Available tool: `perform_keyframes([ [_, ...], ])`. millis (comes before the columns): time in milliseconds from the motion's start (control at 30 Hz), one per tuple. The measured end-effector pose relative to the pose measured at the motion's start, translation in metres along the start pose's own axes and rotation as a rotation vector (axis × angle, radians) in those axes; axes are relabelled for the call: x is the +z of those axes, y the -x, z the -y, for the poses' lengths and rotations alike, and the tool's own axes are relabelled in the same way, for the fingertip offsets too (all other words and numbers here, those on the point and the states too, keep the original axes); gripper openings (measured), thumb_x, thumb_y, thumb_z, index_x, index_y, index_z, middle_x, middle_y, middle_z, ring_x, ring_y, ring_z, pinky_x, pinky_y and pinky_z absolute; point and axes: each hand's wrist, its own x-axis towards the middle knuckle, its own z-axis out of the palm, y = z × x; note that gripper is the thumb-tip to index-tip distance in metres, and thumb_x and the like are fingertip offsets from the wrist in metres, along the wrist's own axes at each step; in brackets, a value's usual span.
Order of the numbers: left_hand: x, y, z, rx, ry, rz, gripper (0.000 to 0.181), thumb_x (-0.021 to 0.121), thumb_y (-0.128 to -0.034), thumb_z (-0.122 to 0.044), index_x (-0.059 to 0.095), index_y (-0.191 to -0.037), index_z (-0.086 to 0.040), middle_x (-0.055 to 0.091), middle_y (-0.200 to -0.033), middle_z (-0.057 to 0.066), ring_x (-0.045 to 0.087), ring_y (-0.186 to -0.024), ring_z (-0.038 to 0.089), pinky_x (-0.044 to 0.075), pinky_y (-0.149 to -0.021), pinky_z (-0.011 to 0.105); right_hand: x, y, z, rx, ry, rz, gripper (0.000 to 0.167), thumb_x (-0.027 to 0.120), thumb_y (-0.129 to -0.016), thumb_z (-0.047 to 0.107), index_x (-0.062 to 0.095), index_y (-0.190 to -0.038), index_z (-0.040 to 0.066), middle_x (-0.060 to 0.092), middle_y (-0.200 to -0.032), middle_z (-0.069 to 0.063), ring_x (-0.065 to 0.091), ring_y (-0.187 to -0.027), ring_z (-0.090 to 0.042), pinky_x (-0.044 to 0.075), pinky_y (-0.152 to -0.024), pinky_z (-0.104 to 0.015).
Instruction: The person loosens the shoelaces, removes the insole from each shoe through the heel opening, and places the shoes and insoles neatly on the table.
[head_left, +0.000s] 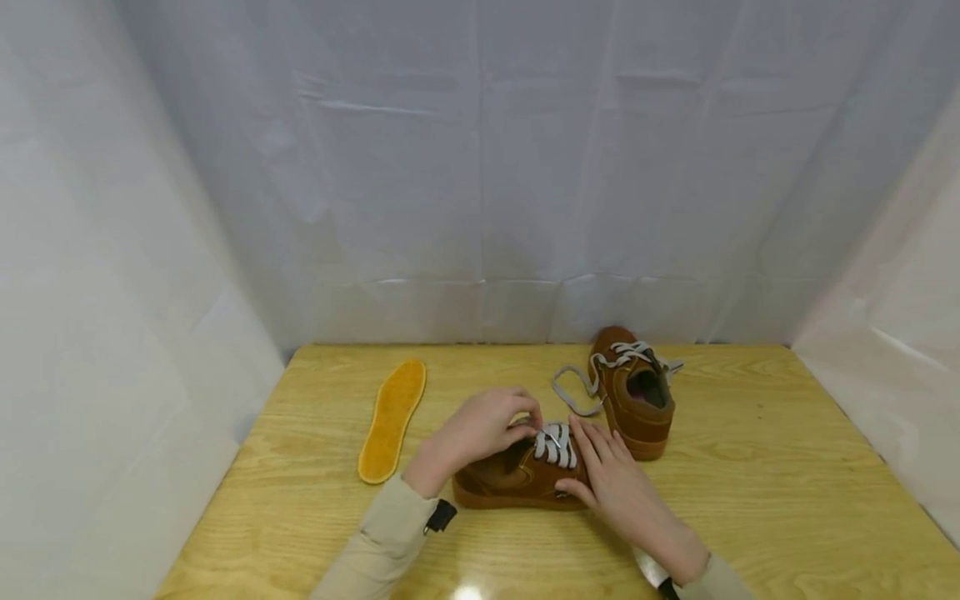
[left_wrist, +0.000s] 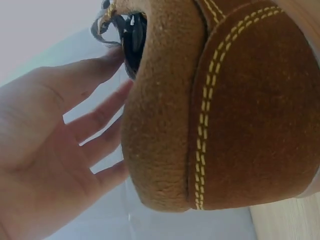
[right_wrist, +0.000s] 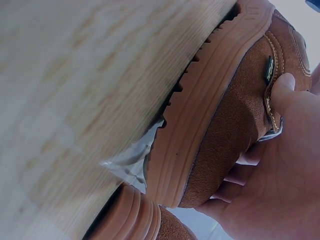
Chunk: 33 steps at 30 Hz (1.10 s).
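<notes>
A brown shoe with grey laces lies on its sole, heel to the left and toe to the right. My left hand is over its opening, thumb and index finger pinching the grey lace near the top eyelets; in the left wrist view the hand is behind the heel collar, its fingertips partly hidden. My right hand grips the front of the shoe, thumb on the near side and fingers across the top. In the right wrist view, the thumb of this hand rests beside a small dark tag.
A second brown shoe stands behind on the right, its loose grey lace trailing left. An orange insole lies at the left on the wooden table. White sheeting hangs at the back and sides.
</notes>
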Motion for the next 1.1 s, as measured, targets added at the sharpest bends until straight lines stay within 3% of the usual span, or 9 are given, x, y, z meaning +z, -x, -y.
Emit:
perform_keyframes([
  [200, -0.002, 0.0, -0.008, 0.096, -0.007, -0.071, 0.006, 0.068, -0.0995, -0.02, 0.069, -0.103, -0.015, 0.072, -0.099, -0.005, 0.069, -0.09, 0.011, 0.055, -0.082, 0.023, -0.001, 0.0, 0.0, 0.011, -0.003, 0.027, 0.088, 0.06, -0.096, 0.053, 0.027, -0.158, -0.001, 0.046, -0.15, -0.025, 0.049, -0.134, -0.041, 0.04, -0.107, -0.063],
  [400, -0.01, 0.006, -0.029, 0.187, 0.107, -0.099, 0.006, 0.067, -0.0998, -0.018, 0.069, -0.102, -0.013, 0.07, -0.091, -0.005, 0.063, -0.081, 0.004, 0.05, -0.074, 0.015, -0.001, 0.0, -0.001, 0.006, -0.005, 0.02, 0.087, 0.062, -0.095, 0.052, 0.033, -0.155, -0.004, 0.047, -0.149, -0.025, 0.049, -0.134, -0.042, 0.04, -0.106, -0.063],
  [567, 0.0, 0.017, -0.045, 0.202, 0.204, -0.023, 0.01, 0.07, -0.0982, -0.018, 0.069, -0.107, -0.013, 0.07, -0.091, -0.005, 0.058, -0.074, -0.004, 0.046, -0.069, 0.008, -0.003, 0.0, -0.001, -0.002, 0.003, 0.05, 0.083, 0.057, -0.099, 0.051, 0.031, -0.156, -0.004, 0.046, -0.15, -0.026, 0.047, -0.135, -0.044, 0.04, -0.106, -0.063],
  [633, 0.007, 0.021, -0.049, 0.184, 0.211, 0.009, 0.009, 0.069, -0.0986, -0.019, 0.07, -0.106, -0.014, 0.071, -0.094, -0.006, 0.059, -0.075, -0.006, 0.045, -0.069, 0.007, -0.004, 0.001, -0.001, -0.007, 0.015, 0.063, 0.081, 0.05, -0.101, 0.051, 0.029, -0.156, -0.005, 0.045, -0.15, -0.027, 0.047, -0.135, -0.045, 0.04, -0.106, -0.063],
  [700, 0.012, 0.024, -0.053, 0.139, 0.214, -0.004, 0.009, 0.068, -0.0993, -0.02, 0.071, -0.106, -0.015, 0.072, -0.096, -0.007, 0.06, -0.078, -0.007, 0.046, -0.07, 0.007, -0.005, 0.002, -0.002, -0.011, 0.026, 0.065, 0.08, 0.048, -0.102, 0.051, 0.029, -0.156, -0.005, 0.045, -0.149, -0.029, 0.047, -0.134, -0.045, 0.04, -0.106, -0.063],
  [800, 0.013, 0.027, -0.052, 0.048, 0.138, -0.155, 0.009, 0.068, -0.0994, -0.023, 0.072, -0.103, -0.016, 0.072, -0.095, -0.007, 0.062, -0.077, -0.004, 0.048, -0.066, 0.01, -0.004, 0.001, -0.002, -0.003, 0.032, 0.056, 0.081, 0.056, -0.1, 0.048, 0.029, -0.156, -0.004, 0.046, -0.149, -0.028, 0.048, -0.134, -0.045, 0.041, -0.106, -0.062],
  [933, 0.013, 0.026, -0.043, -0.148, -0.021, -0.388, 0.011, 0.071, -0.0968, -0.029, 0.071, -0.095, -0.018, 0.069, -0.083, -0.007, 0.058, -0.063, 0.002, 0.045, -0.053, 0.016, -0.004, -0.001, 0.0, 0.015, 0.014, 0.051, 0.083, 0.065, -0.097, 0.043, 0.03, -0.156, -0.004, 0.046, -0.15, -0.026, 0.047, -0.135, -0.044, 0.04, -0.107, -0.062],
  [1000, 0.016, 0.026, -0.039, -0.221, -0.077, -0.399, 0.016, 0.073, -0.0946, -0.034, 0.07, -0.089, -0.019, 0.066, -0.077, -0.007, 0.053, -0.058, 0.002, 0.041, -0.05, 0.016, -0.003, -0.001, 0.001, 0.017, 0.008, 0.052, 0.083, 0.065, -0.097, 0.043, 0.032, -0.156, -0.004, 0.045, -0.151, -0.025, 0.047, -0.135, -0.043, 0.039, -0.108, -0.062],
  [1100, 0.023, 0.028, -0.035, -0.252, -0.089, -0.328, 0.022, 0.073, -0.0928, -0.04, 0.07, -0.085, -0.02, 0.062, -0.075, -0.007, 0.048, -0.056, 0.001, 0.037, -0.048, 0.016, -0.003, -0.001, 0.001, 0.012, 0.011, 0.044, 0.083, 0.065, -0.097, 0.045, 0.033, -0.155, -0.004, 0.045, -0.152, -0.024, 0.047, -0.135, -0.042, 0.04, -0.107, -0.062],
])
